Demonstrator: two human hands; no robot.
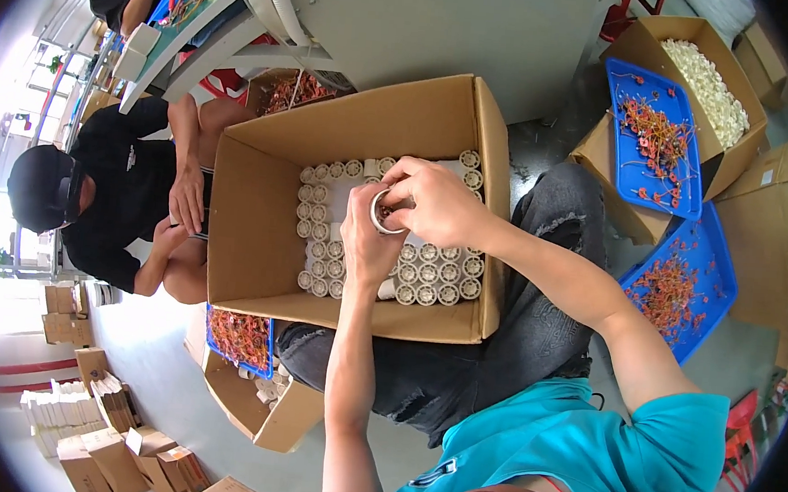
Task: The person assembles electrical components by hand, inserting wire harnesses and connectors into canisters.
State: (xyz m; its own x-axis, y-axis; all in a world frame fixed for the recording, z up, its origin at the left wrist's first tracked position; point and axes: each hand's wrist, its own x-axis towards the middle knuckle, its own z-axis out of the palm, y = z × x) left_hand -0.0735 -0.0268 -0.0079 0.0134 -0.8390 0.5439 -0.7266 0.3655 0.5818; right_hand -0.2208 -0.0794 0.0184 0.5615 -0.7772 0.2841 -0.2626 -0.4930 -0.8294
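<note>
We've got a white cup, short, round-rimmed and smooth, held above the inside of a big cardboard box. Our left hand is curled around the cup's side. Our right hand comes over the top, fingers bent and bunched at the mouth; can't tell if they're pinching anything. Small dark bits show inside the cup.

Box is plain brown board, tall walls. In it: rows of white round parts, short cylinders with patterned, recessed faces, packed side by side.

To our right: a blue tray, shallow and rectangular, with a tangle of thin-wired red parts. It sits against an open carton of small white pieces, heaped loose. Below it, a second blue tray, similar wiry heap. Our jeans: dark, ripped denim, right by the box.
</note>
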